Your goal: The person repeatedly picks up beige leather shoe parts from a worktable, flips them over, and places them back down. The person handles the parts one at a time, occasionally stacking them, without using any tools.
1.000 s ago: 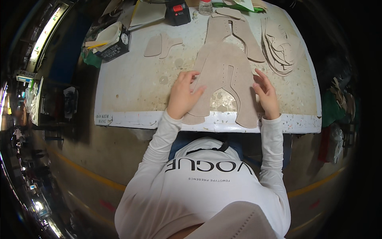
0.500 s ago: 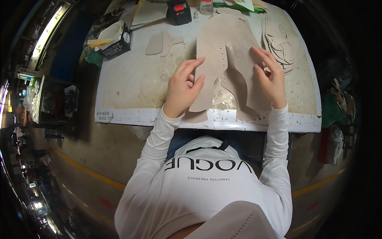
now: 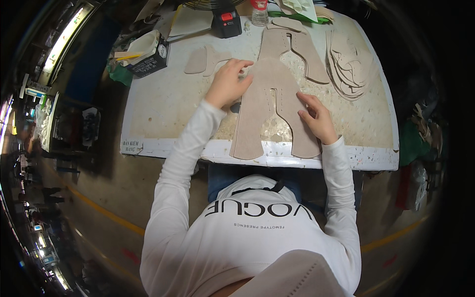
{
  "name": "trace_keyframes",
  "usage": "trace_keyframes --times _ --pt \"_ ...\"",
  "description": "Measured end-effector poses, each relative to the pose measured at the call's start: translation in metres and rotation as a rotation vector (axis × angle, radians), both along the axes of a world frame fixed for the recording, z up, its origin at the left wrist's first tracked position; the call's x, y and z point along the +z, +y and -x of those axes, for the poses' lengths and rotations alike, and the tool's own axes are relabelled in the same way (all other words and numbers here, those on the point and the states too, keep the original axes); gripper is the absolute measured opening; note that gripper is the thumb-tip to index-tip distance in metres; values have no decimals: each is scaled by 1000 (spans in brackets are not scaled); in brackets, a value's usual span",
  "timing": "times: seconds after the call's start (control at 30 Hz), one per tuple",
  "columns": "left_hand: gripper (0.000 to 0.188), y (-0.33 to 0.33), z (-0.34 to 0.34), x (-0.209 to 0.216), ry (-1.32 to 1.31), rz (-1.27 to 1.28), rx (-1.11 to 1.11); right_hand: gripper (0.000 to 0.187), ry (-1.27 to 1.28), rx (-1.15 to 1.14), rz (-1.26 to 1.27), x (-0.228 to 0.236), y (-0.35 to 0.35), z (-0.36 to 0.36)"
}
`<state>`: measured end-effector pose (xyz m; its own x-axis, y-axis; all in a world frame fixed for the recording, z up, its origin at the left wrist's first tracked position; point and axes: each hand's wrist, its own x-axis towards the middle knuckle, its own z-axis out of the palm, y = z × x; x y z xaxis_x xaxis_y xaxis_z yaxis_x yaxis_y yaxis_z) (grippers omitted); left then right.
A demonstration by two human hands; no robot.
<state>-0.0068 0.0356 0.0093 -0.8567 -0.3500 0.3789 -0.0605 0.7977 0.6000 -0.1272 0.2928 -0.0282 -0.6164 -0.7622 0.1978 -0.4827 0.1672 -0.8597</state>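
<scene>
A beige suede-like shoe upper piece (image 3: 258, 106), U-shaped with small holes along its inner slot, lies near the table's front edge. More such pieces show beneath its left edge. My left hand (image 3: 229, 83) is at its upper left edge, fingers apart and curved, fingertips by the rounded top. My right hand (image 3: 319, 120) rests against its right edge with the fingers loosely spread. Neither hand grips anything. Beyond it lies a stack of similar pieces (image 3: 310, 55), with a small curved piece (image 3: 288, 24) on its far end.
Two smaller beige cutouts (image 3: 196, 61) lie at the left. Looping strips (image 3: 344, 74) are heaped at the right. A dark box (image 3: 153, 58) with papers and a yellow pencil-like stick, a black battery-like block (image 3: 227, 23) and a clear bottle (image 3: 260, 14) line the table's far side.
The raised upper piece has come down flat, nearer to me, uncovering the far stack. My left hand has moved farther away; my right hand has moved nearer and left.
</scene>
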Motion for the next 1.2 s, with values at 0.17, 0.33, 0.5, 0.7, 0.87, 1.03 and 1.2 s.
trace_keyframes --times 0.17,0.33,0.5,0.7,0.87,1.03,1.2 --pt "42 -17 49 -29 -194 45 94 45 92 -37 0 2 5 -8" --pt "43 -11 51 -37 -174 -111 197 38 336 -258 45 0 8 0" --pt "21 4 33 0 256 -251 -27 32 276 -262 73 1 11 4" --pt "16 -15 -22 82 545 -282 3 29 255 -224 71 2 12 -1" --pt "21 -38 -89 136 583 -198 -2 28 329 -202 56 3 11 -3" --pt "22 -59 -158 173 570 -35 168 26 268 -198 35 7 11 -5" --pt "22 -111 -196 170 329 -233 238 26 260 -180 33 10 9 -8"
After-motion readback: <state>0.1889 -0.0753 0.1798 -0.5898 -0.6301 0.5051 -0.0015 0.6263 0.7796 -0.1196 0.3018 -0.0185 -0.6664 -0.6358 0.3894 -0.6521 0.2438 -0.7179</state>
